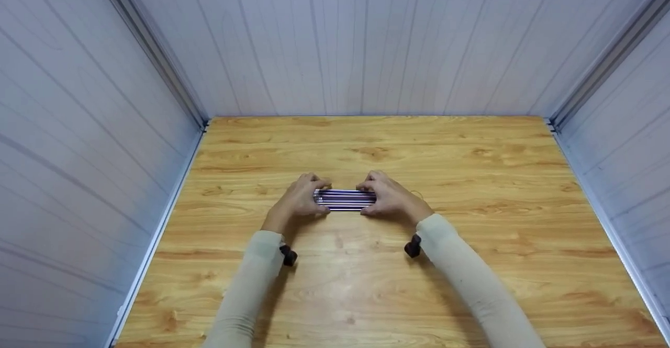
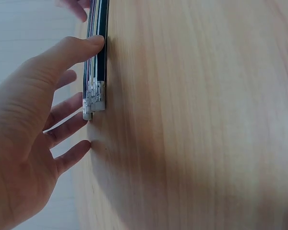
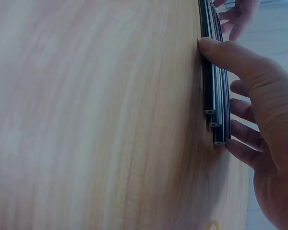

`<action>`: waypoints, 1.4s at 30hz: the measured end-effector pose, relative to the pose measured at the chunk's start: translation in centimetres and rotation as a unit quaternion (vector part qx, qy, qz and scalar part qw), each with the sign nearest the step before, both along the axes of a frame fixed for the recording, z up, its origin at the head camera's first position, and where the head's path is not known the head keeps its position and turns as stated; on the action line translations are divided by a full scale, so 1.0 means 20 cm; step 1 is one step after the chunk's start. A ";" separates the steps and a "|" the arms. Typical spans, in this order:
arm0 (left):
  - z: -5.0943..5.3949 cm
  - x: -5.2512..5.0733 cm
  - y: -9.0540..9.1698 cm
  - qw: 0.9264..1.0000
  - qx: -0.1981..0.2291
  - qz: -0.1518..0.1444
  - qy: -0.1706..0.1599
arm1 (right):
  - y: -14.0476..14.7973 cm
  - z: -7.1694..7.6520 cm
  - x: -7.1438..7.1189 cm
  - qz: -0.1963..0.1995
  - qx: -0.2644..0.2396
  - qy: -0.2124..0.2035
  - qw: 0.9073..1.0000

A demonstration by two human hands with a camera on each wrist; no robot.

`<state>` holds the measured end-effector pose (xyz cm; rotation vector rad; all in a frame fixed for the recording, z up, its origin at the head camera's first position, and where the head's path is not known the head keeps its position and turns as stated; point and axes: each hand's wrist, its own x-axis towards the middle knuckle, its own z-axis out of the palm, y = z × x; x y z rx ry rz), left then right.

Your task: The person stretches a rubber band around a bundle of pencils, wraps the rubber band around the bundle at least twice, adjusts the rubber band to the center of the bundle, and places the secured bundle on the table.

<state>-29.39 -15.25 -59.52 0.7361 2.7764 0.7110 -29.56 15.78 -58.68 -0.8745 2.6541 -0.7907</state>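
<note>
Left hand [image 1: 303,197] and right hand [image 1: 389,196] pinch slim dark striped wooden pencils [image 1: 345,201] between them, likely so none roll apart

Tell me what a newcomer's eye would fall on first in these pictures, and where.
Likely first: the dark, shiny pencils bunched near the middle of the head view, pinched between the left hand and right hand. Next, their white erasers, at the left hand's end. Pale sleeves reach in from the bottom edge.
</note>
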 end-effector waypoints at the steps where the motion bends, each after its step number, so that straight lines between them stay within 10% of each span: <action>1: 0.00 0.00 0.00 1.000 -0.001 -0.001 0.002 | 0.00 0.00 0.00 0.001 -0.003 -0.003 1.000; 18: 0.06 0.04 0.05 0.999 -0.029 0.017 -0.020 | 0.02 -0.11 -0.06 0.018 -0.026 0.005 0.999; 27: -0.23 -0.13 0.01 1.000 -0.016 -0.008 0.007 | 0.00 -0.08 -0.04 0.018 -0.037 -0.007 0.999; 37: -0.23 -0.15 0.03 0.999 -0.042 -0.007 0.000 | -0.01 -0.04 -0.03 0.014 -0.011 -0.006 1.000; 42: -0.24 -0.15 0.03 0.999 -0.050 -0.016 0.009 | 0.02 -0.19 -0.11 0.019 -0.010 0.009 1.000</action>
